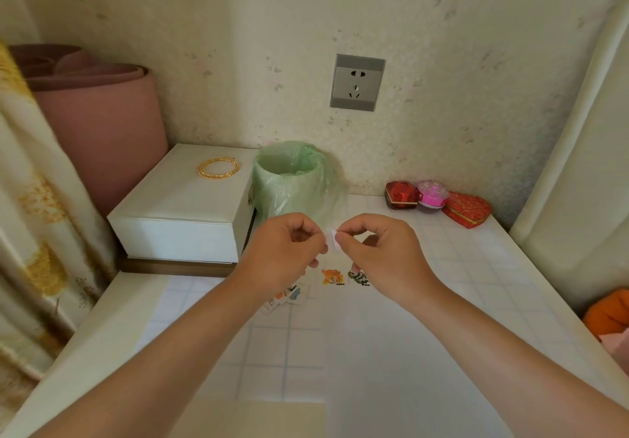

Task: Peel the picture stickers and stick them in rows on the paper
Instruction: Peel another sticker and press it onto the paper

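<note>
your left hand (286, 250) and right hand (377, 250) are both raised over the table, fingers curled, thumb and forefinger of each pinching the same small white sticker (332, 237) between them; it looks like the peel itself, one side holding the backing and the other lifting the picture, though which hand has which layer is too small to tell; the piece stands roughly on edge in the gap between your two grips.

below and slightly nearer to you, two stickers already lie side by side on the paper: an orange sticker (333, 277) and, just to its right, a green-and-black sticker (358, 277); the sheet's own edges are hard to tell from the gridded table cover (459, 267); a loose pile of stickers (285, 296) waits under your left wrist.

what the next move turns on: the row runs left to right, and the held piece hangs almost straight above the orange one; so the open place probably lies to the right of the green-and-black one, under your right hand, which is nearer; bring it down level with the pair, not tilted; the green-lined bin (289, 182) sits just beyond your left hand for the backing.
</note>
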A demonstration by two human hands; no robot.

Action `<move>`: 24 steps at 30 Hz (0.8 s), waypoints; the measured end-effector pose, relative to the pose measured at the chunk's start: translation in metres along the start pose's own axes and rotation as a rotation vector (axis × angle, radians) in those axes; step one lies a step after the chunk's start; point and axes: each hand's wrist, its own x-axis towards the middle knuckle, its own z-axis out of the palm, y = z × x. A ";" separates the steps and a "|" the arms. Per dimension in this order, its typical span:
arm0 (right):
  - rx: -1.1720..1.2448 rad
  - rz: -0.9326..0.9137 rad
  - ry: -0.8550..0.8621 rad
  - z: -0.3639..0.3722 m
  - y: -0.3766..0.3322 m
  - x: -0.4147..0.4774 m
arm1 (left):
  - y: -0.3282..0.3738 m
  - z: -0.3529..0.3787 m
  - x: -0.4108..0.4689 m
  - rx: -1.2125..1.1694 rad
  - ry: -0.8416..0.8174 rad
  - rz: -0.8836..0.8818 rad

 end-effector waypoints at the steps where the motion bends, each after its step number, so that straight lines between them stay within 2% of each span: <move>1: -0.012 0.001 0.018 0.003 -0.001 0.000 | -0.001 -0.006 0.000 0.068 0.025 0.021; 5: -0.059 -0.030 0.136 0.012 -0.005 0.005 | -0.001 -0.035 -0.003 0.362 0.126 0.146; 7: -0.065 -0.054 0.195 0.016 -0.008 0.011 | -0.002 -0.049 -0.002 0.416 0.163 0.176; 11: -0.090 -0.127 0.279 0.024 -0.024 0.040 | -0.005 -0.074 0.003 0.345 0.198 0.149; 14: -0.258 -0.203 0.298 0.035 -0.039 0.077 | -0.006 -0.084 0.006 0.244 0.197 0.118; 17: -0.396 -0.192 0.262 0.048 -0.049 0.117 | -0.008 -0.087 0.007 0.198 0.181 0.103; 21: -0.582 -0.120 0.121 0.061 -0.048 0.155 | -0.011 -0.090 0.008 0.172 0.179 0.106; 24: -0.556 -0.063 0.037 0.061 -0.046 0.162 | -0.011 -0.089 0.010 0.161 0.174 0.113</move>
